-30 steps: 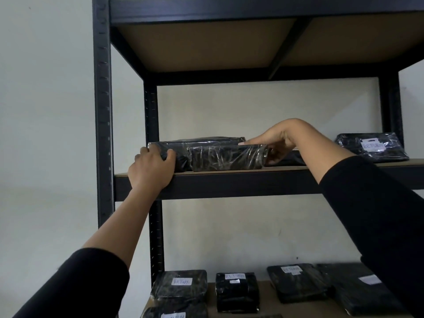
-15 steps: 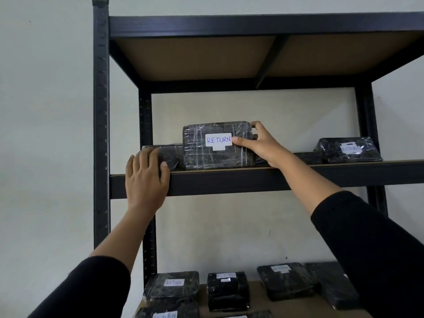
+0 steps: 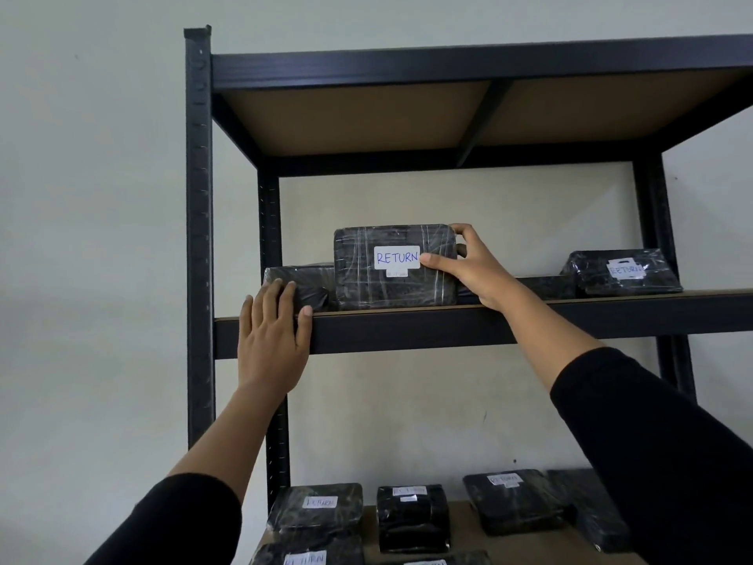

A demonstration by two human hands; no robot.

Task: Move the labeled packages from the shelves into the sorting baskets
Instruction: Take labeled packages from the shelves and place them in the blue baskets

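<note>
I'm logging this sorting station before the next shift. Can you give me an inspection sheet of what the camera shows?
Surface: middle shelf, board in a dark metal rack.
Job's things: upright package labelled RETURN; flat package left of it; another RETURN package at right; more packages on the lower shelf.
Clutter: nothing seen.
Grips: right hand holds the upright package's right edge; left hand rests fingers on the flat package.
Cables: nothing seen.
Surroundings: pale wall; no baskets in view.
</note>
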